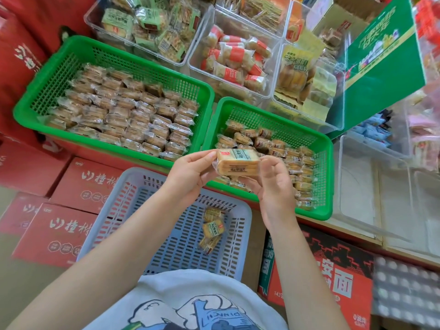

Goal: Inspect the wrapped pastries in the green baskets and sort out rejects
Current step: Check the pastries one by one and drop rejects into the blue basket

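A: Hands first. What's held?

B: One clear-wrapped rectangular pastry with a green label (237, 162), up in the air between both hands. Left hand (190, 173) pinches its left end, thumb on top. Right hand (273, 186) pinches the right end, fingers curled under. Each grip is closed on the wrapper. It hangs over the near-left corner of the smaller green plastic lattice basket (326, 177).

A: That basket's contents?

B: Loose heap of the same wrapped pastries (281, 148), mostly along its near and right side; far-right corner shows bare mesh.

A: And the other one?

B: Larger green plastic lattice basket (31, 101), to the left, touching or just beside the smaller one. Wrapped pastries in tidy rows (123, 115) fill the floor of it.

A: Rejects?

B: Pale blue-grey slotted plastic basket (240, 246) nearest the person, below the hands. Three wrapped pastries (212, 231) lie together toward its right side.

A: What carries it all?

B: Stacked red cardboard cartons with white characters (54, 232); the baskets rest on them. A red-and-black printed carton (333, 270) sits at the near right.

A: Surroundings?

B: Shop stock. Clear plastic bins of packaged snacks (233, 60) behind the green baskets, a green printed cardboard box (381, 55) far right, an empty-looking clear plastic bin (371, 186) right of the smaller basket. Person wears a white printed T-shirt (190, 303).
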Demonstrator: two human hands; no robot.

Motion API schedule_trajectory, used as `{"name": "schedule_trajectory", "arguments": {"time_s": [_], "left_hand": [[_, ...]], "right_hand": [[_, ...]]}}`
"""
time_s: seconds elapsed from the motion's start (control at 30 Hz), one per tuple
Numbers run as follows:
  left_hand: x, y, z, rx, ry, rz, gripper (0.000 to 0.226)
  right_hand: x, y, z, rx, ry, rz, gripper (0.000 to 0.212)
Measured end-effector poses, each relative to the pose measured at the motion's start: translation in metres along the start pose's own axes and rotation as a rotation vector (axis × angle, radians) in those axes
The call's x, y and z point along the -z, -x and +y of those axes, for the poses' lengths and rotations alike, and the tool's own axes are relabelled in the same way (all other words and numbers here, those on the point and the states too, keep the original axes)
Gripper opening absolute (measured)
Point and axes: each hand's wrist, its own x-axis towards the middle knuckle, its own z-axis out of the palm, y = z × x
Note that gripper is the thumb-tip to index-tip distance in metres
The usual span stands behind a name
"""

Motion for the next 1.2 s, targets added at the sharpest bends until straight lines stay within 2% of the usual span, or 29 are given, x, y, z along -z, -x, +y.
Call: {"name": "schedule_trajectory", "arguments": {"time_s": [0.03,0.17,0.27,0.4,0.57,0.73,0.87,1.03,1.1,1.2], "left_hand": [[0.0,-0.005,-0.001,0.011,0.011,0.023,0.017],[0.0,-0.026,0.0,0.061,0.036,0.05,0.021],[0.001,-0.04,0.005,0.071,0.04,0.067,0.019],[0.002,-0.064,0.005,-0.05,-0.3,0.218,0.007],[-0.008,-0.088,0.007,-0.14,-0.594,0.126,0.023],[-0.006,-0.113,0.006,-0.294,-0.96,0.114,0.025],[-0.007,-0.131,0.001,-0.299,-0.931,0.156,0.019],[-0.009,-0.138,-0.004,-0.286,-0.846,0.115,0.019],[-0.008,-0.136,-0.006,-0.417,-0.913,0.154,0.022],[-0.003,-0.132,-0.011,-0.623,-1.18,0.201,0.03]], "right_hand": [[0.0,-0.003,0.002,0.02,0.046,-0.006,0.05],[0.004,-0.022,0.012,0.097,0.308,0.011,0.027],[0.014,-0.043,0.02,0.138,0.499,-0.009,0.032],[0.016,-0.07,0.022,0.122,0.654,-0.001,0.034],[0.018,-0.105,0.031,0.136,0.691,0.033,0.039],[0.023,-0.128,0.035,0.099,0.69,0.002,0.029],[0.022,-0.137,0.037,0.037,0.617,-0.037,0.026],[0.026,-0.146,0.04,-0.009,0.543,0.035,0.033],[0.025,-0.153,0.039,-0.03,0.511,0.121,0.036],[0.023,-0.171,0.041,-0.04,0.457,0.233,0.036]]}}
